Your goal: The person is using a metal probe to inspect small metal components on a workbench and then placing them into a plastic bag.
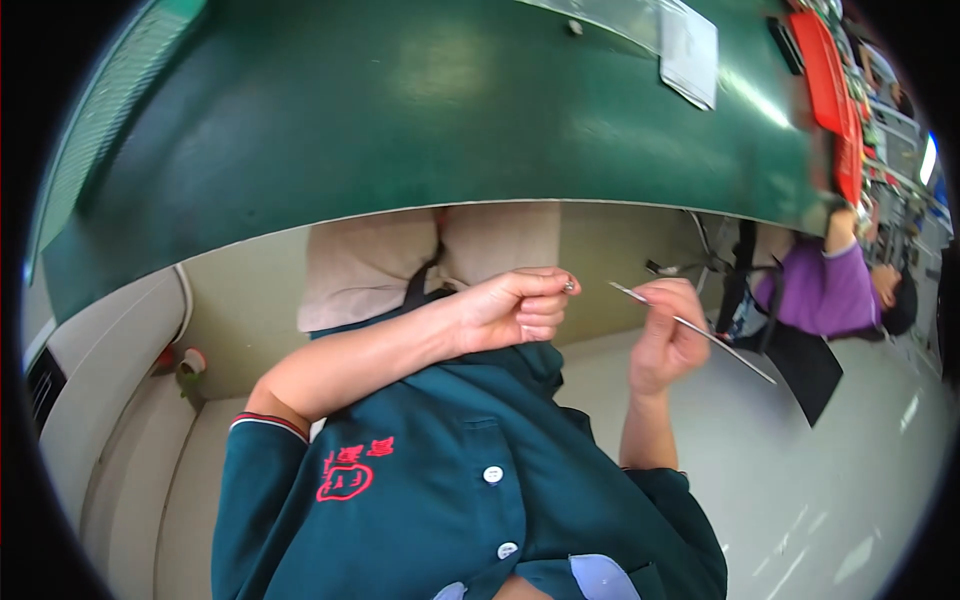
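Between the thumb and bent forefinger of my left hand (530, 308) sits a tiny shiny metal piece (569, 286), too small to make out its kind. My right hand (672, 335) pinches a thin metal rod (738, 357) with a pointed end, held like a pen. Its tip points left toward the small piece, with a short gap between them. The rod's other end sticks out past my hand to the lower right. Both hands are above my lap, just off the near edge of the green table (400, 120).
A clear sheet (610, 22) and a white packet (690, 58) lie at the table's far side, near a small grey bit (575, 28). Red trays (828, 80) line the right end. A person in purple (825, 285) sits there. A green mesh panel (100, 130) borders the left.
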